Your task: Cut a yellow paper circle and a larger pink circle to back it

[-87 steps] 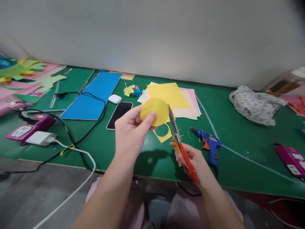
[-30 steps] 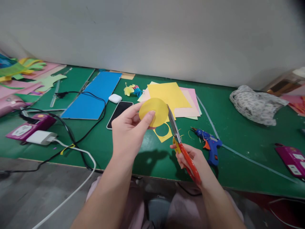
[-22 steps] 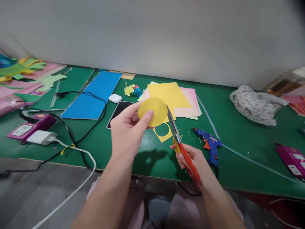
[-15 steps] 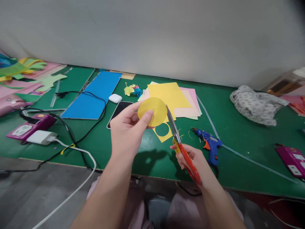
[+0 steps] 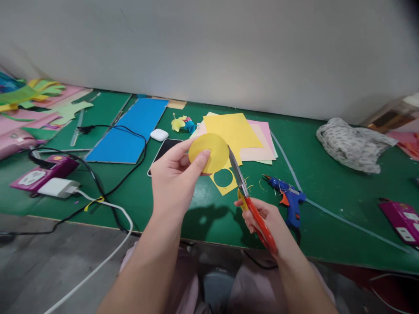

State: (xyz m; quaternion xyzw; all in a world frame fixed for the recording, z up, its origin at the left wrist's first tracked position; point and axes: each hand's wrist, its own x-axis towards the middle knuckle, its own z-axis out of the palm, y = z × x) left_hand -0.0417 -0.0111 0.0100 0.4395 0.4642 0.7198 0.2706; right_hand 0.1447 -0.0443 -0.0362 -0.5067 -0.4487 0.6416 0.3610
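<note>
My left hand [image 5: 178,176] pinches a round yellow paper disc [image 5: 214,150] between thumb and fingers, above the green table. In my right hand [image 5: 262,216] are scissors [image 5: 240,181] with red and yellow handles, their blades pointing up and left at the disc's right edge. Below the disc lies a yellow paper scrap [image 5: 225,189] with a round hole, beside thin curled yellow trimmings [image 5: 250,187]. Yellow sheets [image 5: 235,126] rest on pink and pale paper behind the disc.
A blue glue gun [image 5: 290,196] lies right of my right hand. Left are a phone [image 5: 160,152], a white case [image 5: 159,134], a blue board [image 5: 131,131], a purple power strip [image 5: 42,176] and cables. A patterned cloth bundle [image 5: 352,144] sits at the right.
</note>
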